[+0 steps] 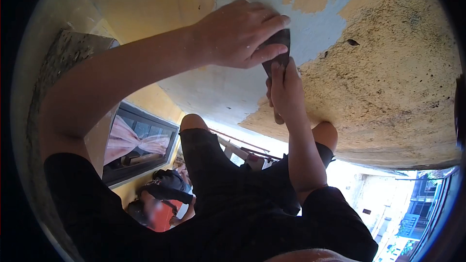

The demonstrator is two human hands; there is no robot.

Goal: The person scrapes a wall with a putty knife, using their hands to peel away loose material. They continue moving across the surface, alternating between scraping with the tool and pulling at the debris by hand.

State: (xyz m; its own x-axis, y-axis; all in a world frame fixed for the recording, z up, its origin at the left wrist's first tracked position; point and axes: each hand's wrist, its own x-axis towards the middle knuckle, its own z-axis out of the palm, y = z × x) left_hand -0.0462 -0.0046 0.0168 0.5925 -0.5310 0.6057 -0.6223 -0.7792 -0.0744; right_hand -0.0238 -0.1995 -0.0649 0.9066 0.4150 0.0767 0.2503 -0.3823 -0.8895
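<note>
A scraper with a broad dark blade [280, 43] and a brownish handle [278, 118] is held against the wall in both hands. My right hand [285, 87] is closed around the handle, thumb and forefinger stretched up toward the blade. Pressing on the blade from the left is my left hand [245, 34], its thumb across the face and its fingers over the upper part. The scraper's working edge is hidden by my left hand. Behind it the wall shows a smooth pale blue-grey patch [315, 31] with ragged edges of yellow paint.
Rough, pitted yellowish wall [383, 82] extends to the right. My knees [194, 122] are below my hands, close to the wall. At lower left are a window [141, 140] with a tied pink curtain and another person [167, 187] in dark clothes. Bright outdoor buildings show at lower right.
</note>
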